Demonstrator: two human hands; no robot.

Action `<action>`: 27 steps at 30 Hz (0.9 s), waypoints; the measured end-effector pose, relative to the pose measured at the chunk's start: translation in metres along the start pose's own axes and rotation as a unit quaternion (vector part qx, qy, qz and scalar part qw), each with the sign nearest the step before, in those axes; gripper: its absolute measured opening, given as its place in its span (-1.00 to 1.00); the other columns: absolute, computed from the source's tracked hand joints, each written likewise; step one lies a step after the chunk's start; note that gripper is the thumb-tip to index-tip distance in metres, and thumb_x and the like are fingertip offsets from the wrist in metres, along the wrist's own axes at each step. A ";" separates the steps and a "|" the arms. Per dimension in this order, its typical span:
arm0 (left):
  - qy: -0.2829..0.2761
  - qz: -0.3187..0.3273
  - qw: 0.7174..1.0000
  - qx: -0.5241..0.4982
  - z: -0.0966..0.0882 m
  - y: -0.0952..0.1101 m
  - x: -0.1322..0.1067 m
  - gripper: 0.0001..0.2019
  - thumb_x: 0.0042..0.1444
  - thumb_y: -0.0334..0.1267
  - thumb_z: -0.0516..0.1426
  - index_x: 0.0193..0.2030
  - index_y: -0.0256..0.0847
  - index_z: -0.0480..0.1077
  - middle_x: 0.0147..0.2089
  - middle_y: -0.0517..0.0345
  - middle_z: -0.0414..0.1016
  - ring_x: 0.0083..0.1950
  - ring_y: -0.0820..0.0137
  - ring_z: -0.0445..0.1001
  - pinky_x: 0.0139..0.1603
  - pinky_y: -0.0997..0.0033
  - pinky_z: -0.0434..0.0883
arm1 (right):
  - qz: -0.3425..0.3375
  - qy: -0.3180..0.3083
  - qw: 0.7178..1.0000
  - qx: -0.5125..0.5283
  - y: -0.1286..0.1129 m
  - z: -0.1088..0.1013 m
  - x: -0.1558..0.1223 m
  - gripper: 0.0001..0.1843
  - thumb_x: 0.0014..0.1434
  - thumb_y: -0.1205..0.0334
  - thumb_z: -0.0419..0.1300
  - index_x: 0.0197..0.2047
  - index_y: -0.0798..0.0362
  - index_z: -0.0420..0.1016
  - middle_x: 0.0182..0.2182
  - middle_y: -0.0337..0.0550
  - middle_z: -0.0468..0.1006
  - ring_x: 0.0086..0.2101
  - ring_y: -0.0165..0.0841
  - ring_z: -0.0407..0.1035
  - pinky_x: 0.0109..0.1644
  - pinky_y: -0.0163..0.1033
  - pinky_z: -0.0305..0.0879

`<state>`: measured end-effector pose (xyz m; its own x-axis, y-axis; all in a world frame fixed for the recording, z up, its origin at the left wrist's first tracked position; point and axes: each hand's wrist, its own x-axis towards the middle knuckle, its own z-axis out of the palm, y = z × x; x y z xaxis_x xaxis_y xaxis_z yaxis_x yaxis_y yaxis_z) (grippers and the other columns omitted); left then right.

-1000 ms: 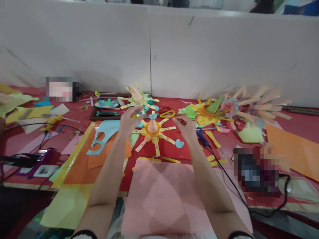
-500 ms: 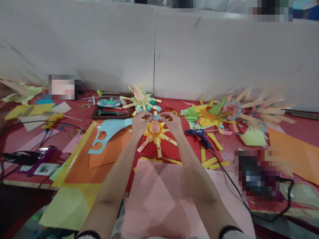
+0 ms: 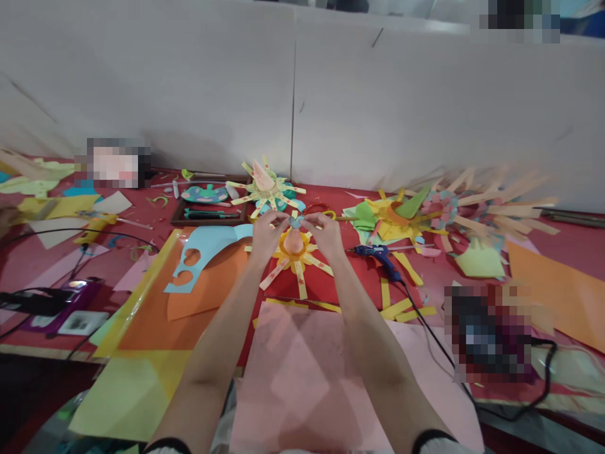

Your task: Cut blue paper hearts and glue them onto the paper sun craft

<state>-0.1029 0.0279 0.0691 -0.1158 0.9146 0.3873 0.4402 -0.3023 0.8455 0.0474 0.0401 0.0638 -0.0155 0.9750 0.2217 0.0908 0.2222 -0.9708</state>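
Observation:
Between my fingertips is a small light-blue paper piece (image 3: 296,222), pinched from the left by my left hand (image 3: 269,232) and from the right by my right hand (image 3: 324,230). Right below it stands a paper sun-shaped craft (image 3: 299,268) with a pinkish cone (image 3: 293,241) in its middle and yellow strips spreading out. Whether the blue piece touches the cone's tip I cannot tell. Behind my hands sits a similar craft (image 3: 265,183) with a pale cone. A blue glue gun (image 3: 378,253) lies to the right of my right hand.
Light-blue paper with cut-out holes (image 3: 198,252) lies on orange sheets (image 3: 208,290) at left. A dark tray (image 3: 212,221) holds pens. Farther left is a yellow glue gun (image 3: 97,227). Pink paper (image 3: 297,372) covers the front, with a black cable (image 3: 428,325) to its right.
Both hands stay nearly in place over the cone, still pinching the blue piece. The view has shifted very slightly. At the far left edge, another person's hand has moved a little.

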 end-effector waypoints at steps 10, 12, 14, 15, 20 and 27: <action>-0.082 0.001 0.996 -0.028 -0.005 -0.013 -0.002 -0.77 -0.03 -0.19 0.20 -0.21 -0.17 0.49 -0.12 0.08 0.50 -0.10 0.36 0.46 -0.01 0.36 0.37 | 0.001 -0.038 0.999 -0.002 0.012 -0.005 -0.006 -0.71 -0.07 0.04 0.27 -0.31 0.04 0.55 -0.24 -0.13 0.60 -0.18 -0.28 0.45 -0.01 -0.14 0.32; -0.074 -0.001 0.997 -0.021 -0.004 -0.019 -0.003 -0.80 -0.04 -0.18 0.21 -0.27 -0.18 0.50 -0.15 0.08 0.51 -0.11 0.34 0.46 -0.02 0.34 0.37 | -0.005 -0.041 0.999 -0.007 0.017 -0.003 -0.006 -0.72 -0.06 0.05 0.27 -0.31 0.05 0.55 -0.25 -0.13 0.60 -0.19 -0.28 0.45 -0.02 -0.14 0.32; -0.063 0.000 0.998 -0.019 -0.004 -0.023 -0.004 -0.83 -0.04 -0.18 0.21 -0.31 -0.18 0.49 -0.19 0.09 0.51 -0.13 0.35 0.46 -0.04 0.34 0.38 | -0.015 -0.038 0.999 -0.013 0.021 -0.002 -0.007 -0.74 -0.04 0.07 0.26 -0.31 0.05 0.56 -0.26 -0.13 0.60 -0.20 -0.28 0.45 -0.03 -0.15 0.32; -0.059 0.000 0.998 -0.019 -0.004 -0.023 -0.003 -0.84 -0.04 -0.18 0.20 -0.33 -0.19 0.49 -0.22 0.10 0.51 -0.15 0.35 0.46 -0.05 0.34 0.38 | -0.020 -0.037 0.999 -0.015 0.022 -0.001 -0.007 -0.76 -0.03 0.08 0.26 -0.32 0.05 0.56 -0.26 -0.13 0.60 -0.20 -0.28 0.44 -0.03 -0.16 0.31; -0.059 -0.007 0.998 -0.009 -0.005 -0.020 -0.002 -0.85 -0.04 -0.16 0.19 -0.39 -0.19 0.47 -0.29 0.12 0.52 -0.21 0.36 0.46 -0.09 0.34 0.39 | -0.024 -0.033 0.999 -0.017 0.021 0.000 -0.007 -0.78 -0.03 0.09 0.25 -0.35 0.05 0.56 -0.29 -0.13 0.60 -0.21 -0.28 0.44 -0.02 -0.16 0.30; -0.060 0.003 0.998 -0.016 -0.004 -0.018 -0.002 -0.87 -0.02 -0.18 0.18 -0.39 -0.19 0.47 -0.29 0.12 0.52 -0.21 0.37 0.46 -0.10 0.35 0.38 | -0.018 -0.027 0.999 -0.007 0.021 0.000 -0.006 -0.82 -0.04 0.12 0.26 -0.39 0.05 0.55 -0.32 -0.14 0.59 -0.23 -0.28 0.44 -0.04 -0.16 0.30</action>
<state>-0.1141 0.0301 0.0549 -0.0048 0.9379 0.3469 0.4122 -0.3142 0.8552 0.0489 0.0393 0.0425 -0.0721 0.9655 0.2503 0.1026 0.2568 -0.9610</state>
